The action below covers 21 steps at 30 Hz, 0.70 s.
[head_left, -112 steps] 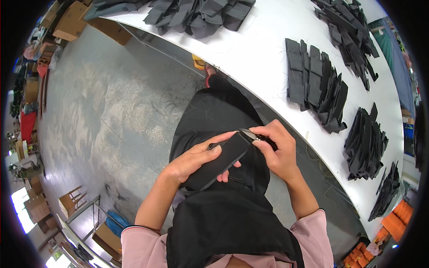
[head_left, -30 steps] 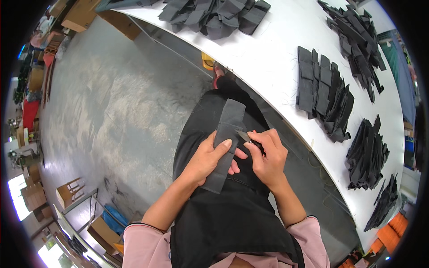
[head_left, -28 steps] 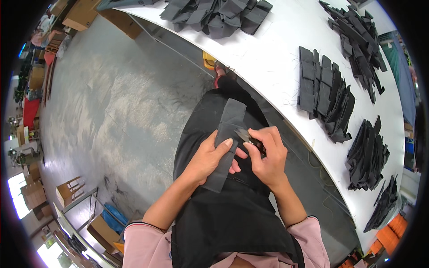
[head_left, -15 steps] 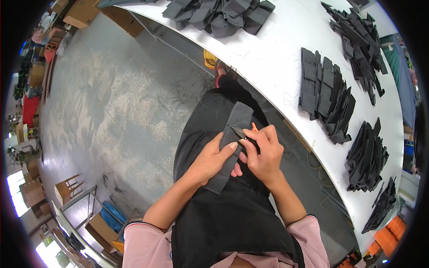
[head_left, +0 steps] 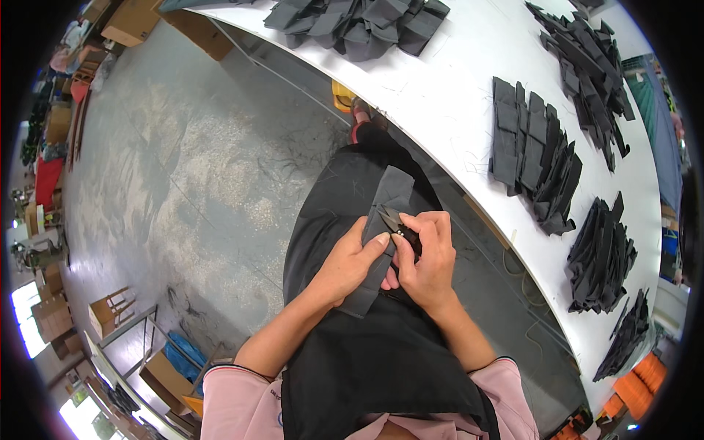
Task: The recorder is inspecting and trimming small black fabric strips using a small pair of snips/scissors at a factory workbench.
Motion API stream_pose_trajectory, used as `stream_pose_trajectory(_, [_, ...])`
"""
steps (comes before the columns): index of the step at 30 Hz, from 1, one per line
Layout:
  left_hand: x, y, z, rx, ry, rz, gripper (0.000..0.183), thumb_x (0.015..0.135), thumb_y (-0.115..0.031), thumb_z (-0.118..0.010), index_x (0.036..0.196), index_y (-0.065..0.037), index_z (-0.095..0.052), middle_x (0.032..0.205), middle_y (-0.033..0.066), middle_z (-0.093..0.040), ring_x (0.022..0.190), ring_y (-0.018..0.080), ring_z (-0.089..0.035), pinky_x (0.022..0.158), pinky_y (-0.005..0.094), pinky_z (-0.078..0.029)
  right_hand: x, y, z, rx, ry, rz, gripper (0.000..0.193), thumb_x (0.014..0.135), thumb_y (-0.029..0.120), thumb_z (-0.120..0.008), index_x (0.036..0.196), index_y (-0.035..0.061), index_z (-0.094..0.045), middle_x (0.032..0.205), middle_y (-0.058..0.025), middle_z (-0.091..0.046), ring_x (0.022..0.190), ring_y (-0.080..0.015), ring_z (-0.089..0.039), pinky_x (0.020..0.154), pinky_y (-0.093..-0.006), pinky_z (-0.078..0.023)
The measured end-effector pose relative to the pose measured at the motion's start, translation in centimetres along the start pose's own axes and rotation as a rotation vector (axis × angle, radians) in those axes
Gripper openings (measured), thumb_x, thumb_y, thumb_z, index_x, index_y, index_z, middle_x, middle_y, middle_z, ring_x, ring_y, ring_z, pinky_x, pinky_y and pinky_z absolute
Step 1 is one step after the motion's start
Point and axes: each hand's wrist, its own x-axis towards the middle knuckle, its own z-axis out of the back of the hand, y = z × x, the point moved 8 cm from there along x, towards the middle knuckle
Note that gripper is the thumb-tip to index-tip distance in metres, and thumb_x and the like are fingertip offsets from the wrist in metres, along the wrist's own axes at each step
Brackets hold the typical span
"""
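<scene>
A long strip of dark grey fabric (head_left: 394,187) lies slantwise over my lap, against the black apron (head_left: 389,367). My left hand (head_left: 350,260) grips it near the middle, thumb on top and fingertips showing beyond its right edge. In my right hand (head_left: 429,257) is a small pair of thread snips (head_left: 389,215), its pointed metal blades parted and laid against the strip just above my left thumb. My right fingers hide most of the snips' handle. Both hands nearly touch.
To the right a white table (head_left: 455,95) curves past me, bearing several piles of dark fabric strips (head_left: 532,147). Its edge runs close to my right arm. Left is a grey floor (head_left: 183,161) with thread scraps; a wooden stool (head_left: 112,309) and a metal-framed rack (head_left: 147,341) stand lower left.
My right hand has shifted slightly left with the snips, and their blades now look parted over the strip. The orange bit seen beside its fingers before is hidden. My left hand stays put.
</scene>
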Motion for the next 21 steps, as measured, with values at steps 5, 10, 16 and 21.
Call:
stream_pose_trajectory(5, [0.1,0.2,0.4,0.033,-0.063,-0.05,0.028,0.097,-0.015,-0.045,0.121,0.0,-0.045,0.096,0.009,-0.058,0.072,0.0123,-0.06,0.059,0.0251,-0.051,-0.5,0.0,0.0,0.039,0.022,-0.04,0.028,0.077,-0.001,-0.064,0.104,0.0021,-0.058,0.093,-0.0127,-0.052,0.064,-0.024,-0.06,0.051,-0.032,-0.048])
stream_pose_trajectory(10, [0.2,0.2,0.4,0.075,-0.075,-0.079,0.028,0.096,-0.014,-0.045,0.121,0.001,-0.045,0.099,0.0092,-0.058,0.076,0.0121,-0.06,0.064,0.0249,-0.05,-1.0,-0.4,0.1,0.096,0.01,-0.101,0.027,0.078,-0.003,-0.063,0.103,0.0013,-0.058,0.095,-0.0139,-0.051,0.064,-0.0251,-0.059,0.054,-0.0332,-0.049])
stream_pose_trajectory(16, [0.0,0.5,-0.5,0.138,0.007,-0.013,0.027,0.097,-0.013,-0.043,0.12,0.002,-0.04,0.084,0.0127,-0.061,0.061,0.0162,-0.062,0.056,0.0278,-0.052,-0.1,-1.6,-0.5,0.405,-0.023,-0.167,0.027,0.078,-0.005,-0.062,0.104,-0.0006,-0.057,0.094,-0.0103,-0.046,0.063,-0.016,-0.055,0.053,-0.026,-0.045])
stream_pose_trajectory(21, [-0.2,0.4,-0.6,0.014,0.042,0.078,0.026,0.098,-0.014,-0.04,0.119,0.001,-0.037,0.08,0.0143,-0.061,0.056,0.019,-0.062,0.053,0.0288,-0.052,-0.9,-1.9,1.6,0.383,-0.028,-0.194,0.028,0.076,-0.005,-0.063,0.103,0.0003,-0.061,0.089,-0.009,-0.048,0.065,-0.0154,-0.055,0.06,-0.0247,-0.047])
